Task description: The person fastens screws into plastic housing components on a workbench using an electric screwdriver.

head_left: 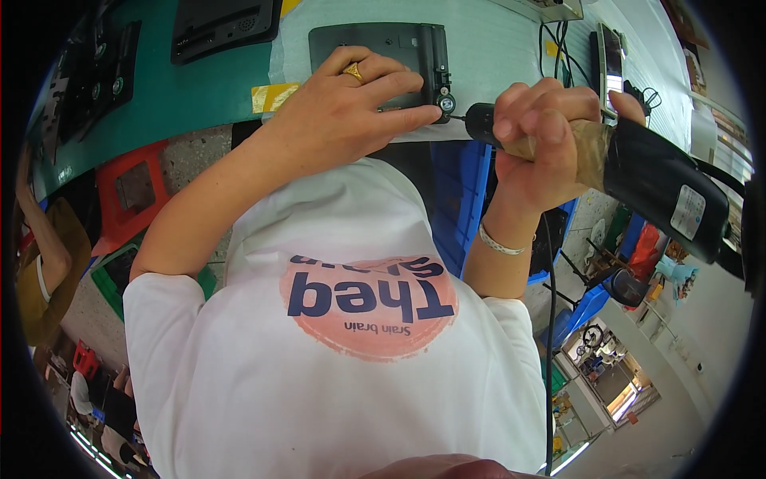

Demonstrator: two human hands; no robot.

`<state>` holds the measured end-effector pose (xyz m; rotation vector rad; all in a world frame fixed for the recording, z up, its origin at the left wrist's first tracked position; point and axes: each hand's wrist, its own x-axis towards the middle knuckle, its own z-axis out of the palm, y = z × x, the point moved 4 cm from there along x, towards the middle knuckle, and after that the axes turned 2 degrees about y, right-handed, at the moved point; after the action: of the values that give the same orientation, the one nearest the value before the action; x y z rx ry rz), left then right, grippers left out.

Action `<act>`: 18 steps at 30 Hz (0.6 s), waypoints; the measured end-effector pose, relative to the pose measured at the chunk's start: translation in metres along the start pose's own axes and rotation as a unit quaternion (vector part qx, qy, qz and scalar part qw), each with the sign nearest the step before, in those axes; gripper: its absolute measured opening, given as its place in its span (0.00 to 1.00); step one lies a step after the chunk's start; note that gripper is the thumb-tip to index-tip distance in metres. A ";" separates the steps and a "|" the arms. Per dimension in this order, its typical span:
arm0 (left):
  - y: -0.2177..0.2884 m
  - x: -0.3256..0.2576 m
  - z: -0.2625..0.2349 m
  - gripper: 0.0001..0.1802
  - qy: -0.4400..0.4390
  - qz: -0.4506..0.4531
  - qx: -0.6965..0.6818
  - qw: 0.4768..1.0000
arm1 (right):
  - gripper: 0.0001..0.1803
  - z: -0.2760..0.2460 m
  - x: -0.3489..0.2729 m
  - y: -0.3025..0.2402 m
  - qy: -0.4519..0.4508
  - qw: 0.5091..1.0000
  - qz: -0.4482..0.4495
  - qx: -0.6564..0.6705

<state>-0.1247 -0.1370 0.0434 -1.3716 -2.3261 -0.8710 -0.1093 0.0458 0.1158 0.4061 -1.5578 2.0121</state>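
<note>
A dark plastic housing panel (pixel 375 36) lies on the pale mat at the table's near edge. My left hand (pixel 343 104) rests across it with fingers stretched out. The index fingertip is beside a small round part (pixel 447 104), perhaps a speaker, at the panel's near right corner. My right hand (pixel 546 132) is wrapped round a black electric screwdriver (pixel 662 180) with tan tape on its grip. The screwdriver is held nearly level and its thin bit points left, at the corner by the round part. Whether the bit touches a screw there is too small to tell.
Another dark housing (pixel 226 30) lies at the far left, and more dark parts (pixel 94 88) sit beyond it. Yellow tape (pixel 274 98) marks the mat's edge. Black cables (pixel 562 52) run at the far right. Below the table are a blue crate (pixel 459 199) and a red stool (pixel 132 195).
</note>
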 end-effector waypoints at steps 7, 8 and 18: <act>-0.004 0.000 0.000 0.28 -0.006 -0.009 -0.017 1.000 | 0.32 0.002 0.004 0.001 -0.026 0.999 -0.002 -0.021; -0.004 0.000 0.001 0.28 -0.012 -0.015 -0.018 1.000 | 0.33 0.001 0.007 0.001 -0.009 1.000 0.027 -0.004; 0.000 0.002 0.000 0.39 -0.039 -0.042 -0.048 0.997 | 0.17 0.002 0.056 -0.001 0.065 0.997 -0.009 0.029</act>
<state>-0.1254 -0.1359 0.0448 -1.3773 -2.4467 -0.9831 -0.1535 0.0573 0.1478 0.3044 -1.4155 2.0324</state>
